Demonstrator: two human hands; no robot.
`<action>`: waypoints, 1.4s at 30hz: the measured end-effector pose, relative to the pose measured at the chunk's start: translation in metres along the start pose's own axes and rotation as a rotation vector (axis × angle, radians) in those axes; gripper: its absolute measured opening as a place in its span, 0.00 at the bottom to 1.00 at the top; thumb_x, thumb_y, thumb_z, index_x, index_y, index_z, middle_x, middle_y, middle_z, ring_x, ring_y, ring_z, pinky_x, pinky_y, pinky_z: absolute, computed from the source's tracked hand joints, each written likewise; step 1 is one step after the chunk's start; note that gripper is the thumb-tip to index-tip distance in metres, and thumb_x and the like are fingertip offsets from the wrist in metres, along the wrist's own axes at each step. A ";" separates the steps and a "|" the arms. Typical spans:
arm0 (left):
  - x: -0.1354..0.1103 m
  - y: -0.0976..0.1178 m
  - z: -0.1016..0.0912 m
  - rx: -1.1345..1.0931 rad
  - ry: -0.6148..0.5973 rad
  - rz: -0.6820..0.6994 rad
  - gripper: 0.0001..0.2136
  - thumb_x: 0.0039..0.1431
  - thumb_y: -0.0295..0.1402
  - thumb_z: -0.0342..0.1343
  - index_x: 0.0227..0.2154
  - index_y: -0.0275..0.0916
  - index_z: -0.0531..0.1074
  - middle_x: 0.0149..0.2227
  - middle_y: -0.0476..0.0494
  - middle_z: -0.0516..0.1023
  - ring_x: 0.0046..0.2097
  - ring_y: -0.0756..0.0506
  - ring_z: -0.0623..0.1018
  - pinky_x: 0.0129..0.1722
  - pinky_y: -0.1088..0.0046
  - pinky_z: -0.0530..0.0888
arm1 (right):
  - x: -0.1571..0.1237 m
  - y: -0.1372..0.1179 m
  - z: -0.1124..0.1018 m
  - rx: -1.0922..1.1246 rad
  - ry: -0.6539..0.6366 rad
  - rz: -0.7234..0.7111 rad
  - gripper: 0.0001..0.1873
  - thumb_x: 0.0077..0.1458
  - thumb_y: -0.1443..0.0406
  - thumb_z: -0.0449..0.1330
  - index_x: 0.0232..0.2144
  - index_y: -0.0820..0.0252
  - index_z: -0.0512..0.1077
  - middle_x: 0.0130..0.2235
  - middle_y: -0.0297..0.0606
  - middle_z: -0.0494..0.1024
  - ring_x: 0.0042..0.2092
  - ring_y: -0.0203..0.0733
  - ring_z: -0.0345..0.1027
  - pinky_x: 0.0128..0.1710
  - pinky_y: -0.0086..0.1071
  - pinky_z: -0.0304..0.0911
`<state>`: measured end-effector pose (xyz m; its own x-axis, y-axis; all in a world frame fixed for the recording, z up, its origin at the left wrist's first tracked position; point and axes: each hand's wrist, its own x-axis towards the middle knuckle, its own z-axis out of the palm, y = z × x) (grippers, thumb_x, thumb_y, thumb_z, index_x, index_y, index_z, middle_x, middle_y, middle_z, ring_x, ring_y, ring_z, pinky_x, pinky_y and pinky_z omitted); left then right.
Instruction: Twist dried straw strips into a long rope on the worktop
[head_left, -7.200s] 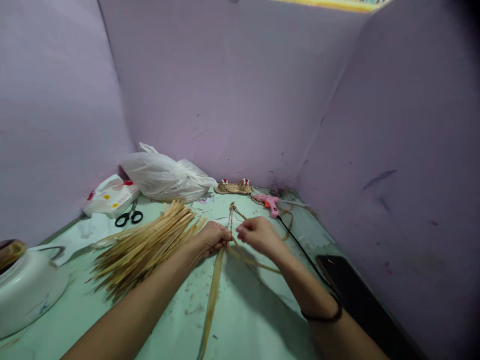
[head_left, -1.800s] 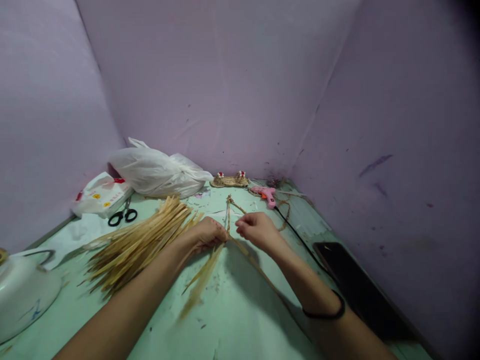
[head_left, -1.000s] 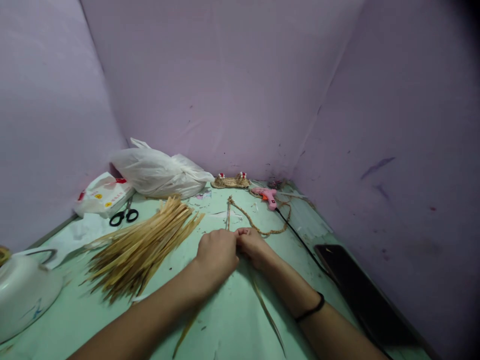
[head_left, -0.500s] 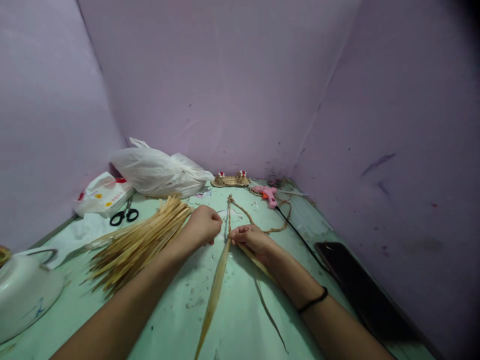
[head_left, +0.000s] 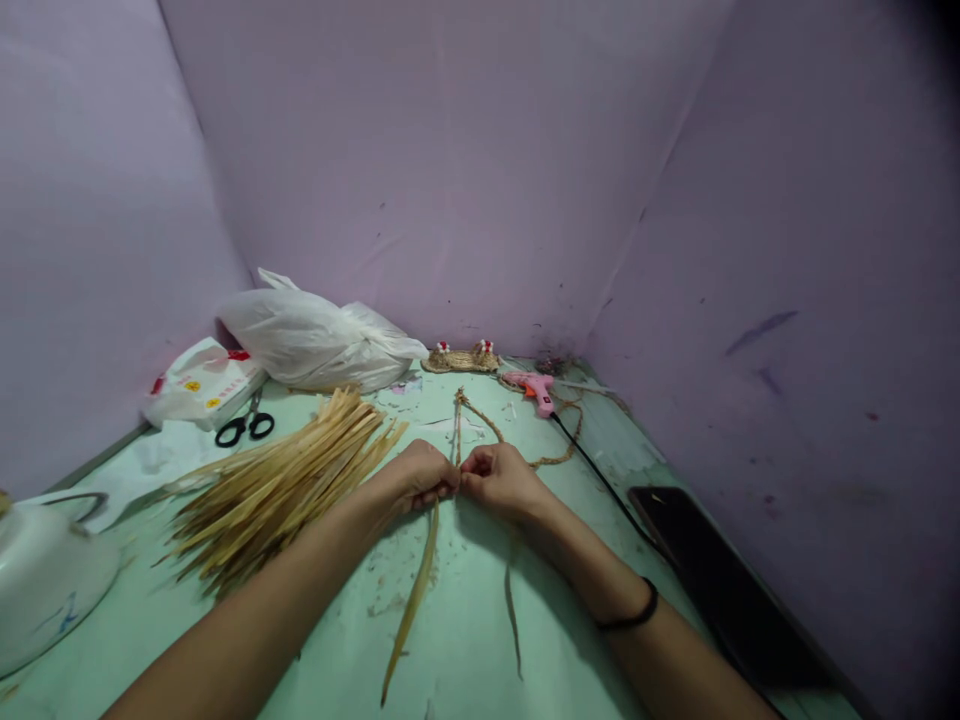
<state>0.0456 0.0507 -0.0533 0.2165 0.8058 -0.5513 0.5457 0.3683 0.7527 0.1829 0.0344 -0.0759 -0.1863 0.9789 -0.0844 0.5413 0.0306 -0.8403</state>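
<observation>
Braided straw cord (head_left: 458, 425), laid flat along the middle of the green table (head_left: 465, 660), far end toward the wall, near end pinched between left hand (head_left: 421, 476) and right hand (head_left: 501, 482). Both hands closed, thumb against fingers at the working end, probably to keep the plait from slackening. Two loose straw strips (head_left: 415, 590), trailing from the pinch toward the viewer, slack on the surface. Just left, bundle of cut straw (head_left: 277, 490), fanned within easy reach, seemingly as supply. Farther left: scissors (head_left: 244, 428), printed packet (head_left: 199, 385), white plastic bag (head_left: 315, 345), white pot (head_left: 45, 570). Behind the cord, tiny woven sandals (head_left: 463, 358). Right of the cord, pink glue gun (head_left: 534, 390), with cable led past a dark phone (head_left: 697, 560).
</observation>
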 end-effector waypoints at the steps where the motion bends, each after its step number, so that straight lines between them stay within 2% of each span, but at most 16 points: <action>1: -0.001 0.000 0.002 0.014 0.025 0.019 0.07 0.36 0.26 0.52 0.10 0.35 0.61 0.07 0.54 0.55 0.11 0.56 0.54 0.12 0.79 0.49 | -0.002 -0.002 -0.001 -0.133 0.029 -0.054 0.06 0.38 0.70 0.55 0.22 0.65 0.71 0.21 0.36 0.74 0.23 0.32 0.61 0.22 0.24 0.51; 3: -0.002 0.001 0.006 0.014 0.056 0.050 0.08 0.35 0.26 0.51 0.09 0.35 0.60 0.06 0.54 0.54 0.11 0.56 0.53 0.12 0.79 0.49 | -0.008 -0.010 -0.002 -0.353 0.079 -0.084 0.09 0.39 0.70 0.54 0.23 0.64 0.73 0.23 0.38 0.75 0.24 0.34 0.63 0.22 0.25 0.51; 5: -0.003 0.002 0.009 -0.002 0.069 0.056 0.09 0.35 0.27 0.52 0.08 0.35 0.59 0.06 0.54 0.54 0.11 0.56 0.53 0.12 0.79 0.49 | -0.015 -0.019 -0.003 -0.496 0.123 -0.033 0.10 0.39 0.70 0.53 0.24 0.63 0.75 0.24 0.41 0.76 0.26 0.36 0.65 0.23 0.26 0.50; 10: 0.001 -0.001 0.011 -0.063 0.079 0.025 0.09 0.33 0.26 0.52 0.07 0.35 0.58 0.06 0.54 0.54 0.11 0.57 0.53 0.11 0.80 0.48 | -0.032 -0.042 0.003 -0.705 0.131 0.061 0.12 0.41 0.66 0.53 0.24 0.63 0.76 0.27 0.48 0.77 0.29 0.43 0.68 0.23 0.29 0.49; 16: 0.009 -0.010 -0.007 -0.136 -0.128 0.117 0.05 0.32 0.28 0.51 0.10 0.33 0.62 0.10 0.52 0.60 0.11 0.58 0.55 0.11 0.80 0.47 | -0.044 -0.053 0.021 -0.793 0.019 0.000 0.14 0.41 0.69 0.53 0.29 0.62 0.76 0.29 0.48 0.77 0.29 0.44 0.69 0.24 0.29 0.51; 19: 0.012 -0.013 -0.015 -0.117 -0.197 0.172 0.04 0.32 0.29 0.52 0.14 0.33 0.65 0.11 0.53 0.61 0.11 0.57 0.56 0.10 0.81 0.46 | -0.045 -0.054 0.021 -0.799 -0.008 -0.028 0.13 0.41 0.69 0.53 0.29 0.62 0.76 0.29 0.46 0.77 0.28 0.42 0.68 0.24 0.29 0.50; 22: 0.013 -0.015 -0.018 -0.056 -0.181 0.140 0.04 0.32 0.30 0.53 0.15 0.34 0.65 0.09 0.55 0.58 0.11 0.57 0.53 0.10 0.81 0.45 | -0.040 -0.049 0.007 -0.680 -0.076 -0.089 0.10 0.41 0.66 0.55 0.24 0.61 0.76 0.25 0.41 0.76 0.27 0.38 0.65 0.23 0.28 0.49; 24: 0.013 -0.014 -0.019 -0.084 -0.184 0.159 0.04 0.32 0.29 0.53 0.14 0.34 0.65 0.10 0.55 0.57 0.11 0.58 0.53 0.11 0.81 0.44 | -0.032 -0.043 -0.006 -0.520 -0.079 -0.065 0.10 0.42 0.62 0.55 0.22 0.62 0.75 0.22 0.37 0.73 0.25 0.36 0.63 0.22 0.27 0.48; 27: 0.011 -0.014 -0.019 -0.149 -0.213 0.199 0.04 0.31 0.29 0.53 0.12 0.34 0.63 0.10 0.55 0.58 0.11 0.59 0.53 0.11 0.81 0.44 | -0.018 -0.031 -0.016 -0.185 0.173 0.071 0.11 0.46 0.64 0.53 0.25 0.65 0.72 0.23 0.36 0.71 0.25 0.33 0.62 0.23 0.25 0.51; 28: 0.011 -0.014 -0.019 -0.160 -0.224 0.204 0.05 0.31 0.29 0.53 0.12 0.34 0.63 0.10 0.55 0.58 0.11 0.59 0.52 0.11 0.80 0.44 | -0.014 -0.028 -0.015 -0.016 0.190 0.135 0.09 0.46 0.66 0.52 0.26 0.65 0.71 0.23 0.36 0.71 0.25 0.32 0.62 0.23 0.24 0.52; 30: 0.012 -0.014 -0.020 -0.162 -0.243 0.206 0.05 0.31 0.29 0.53 0.12 0.34 0.62 0.10 0.55 0.58 0.12 0.59 0.52 0.12 0.80 0.44 | -0.009 -0.025 -0.010 0.312 0.073 0.265 0.07 0.46 0.69 0.50 0.25 0.65 0.68 0.22 0.35 0.69 0.23 0.31 0.62 0.22 0.23 0.54; 32: 0.012 -0.015 -0.020 -0.159 -0.250 0.210 0.04 0.31 0.29 0.52 0.13 0.34 0.63 0.11 0.55 0.58 0.12 0.59 0.52 0.12 0.80 0.44 | -0.008 -0.025 -0.001 0.491 -0.074 0.338 0.06 0.45 0.70 0.50 0.21 0.64 0.65 0.17 0.32 0.65 0.18 0.28 0.57 0.18 0.22 0.50; 34: 0.011 -0.014 -0.020 -0.145 -0.252 0.208 0.04 0.31 0.29 0.52 0.13 0.34 0.63 0.11 0.55 0.57 0.13 0.58 0.52 0.12 0.80 0.44 | -0.008 -0.024 0.005 0.494 -0.128 0.333 0.07 0.43 0.71 0.51 0.16 0.63 0.61 0.12 0.27 0.57 0.13 0.26 0.47 0.13 0.22 0.41; 36: 0.008 -0.011 -0.020 -0.083 -0.234 0.184 0.04 0.31 0.29 0.52 0.13 0.35 0.63 0.10 0.56 0.56 0.12 0.58 0.52 0.12 0.80 0.44 | -0.007 -0.022 0.009 0.436 -0.113 0.318 0.10 0.41 0.70 0.53 0.13 0.62 0.58 0.09 0.24 0.52 0.12 0.24 0.39 0.12 0.24 0.34; 39: 0.000 -0.004 -0.021 0.125 -0.152 0.163 0.03 0.32 0.29 0.52 0.12 0.35 0.64 0.08 0.56 0.54 0.13 0.56 0.53 0.13 0.79 0.47 | -0.005 -0.016 0.010 0.402 -0.090 0.322 0.08 0.39 0.69 0.55 0.13 0.62 0.60 0.09 0.23 0.53 0.12 0.24 0.39 0.12 0.25 0.32; 42: -0.010 0.004 -0.021 0.365 0.000 0.226 0.02 0.32 0.28 0.52 0.13 0.34 0.67 0.10 0.53 0.58 0.15 0.54 0.58 0.16 0.78 0.53 | -0.003 -0.011 0.011 0.445 -0.070 0.331 0.05 0.37 0.68 0.55 0.15 0.64 0.64 0.09 0.24 0.56 0.12 0.24 0.39 0.12 0.25 0.32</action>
<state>0.0284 0.0540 -0.0376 0.3632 0.8475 -0.3871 0.7354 -0.0056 0.6776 0.1684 0.0286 -0.0724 -0.1269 0.9055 -0.4049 0.1847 -0.3795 -0.9066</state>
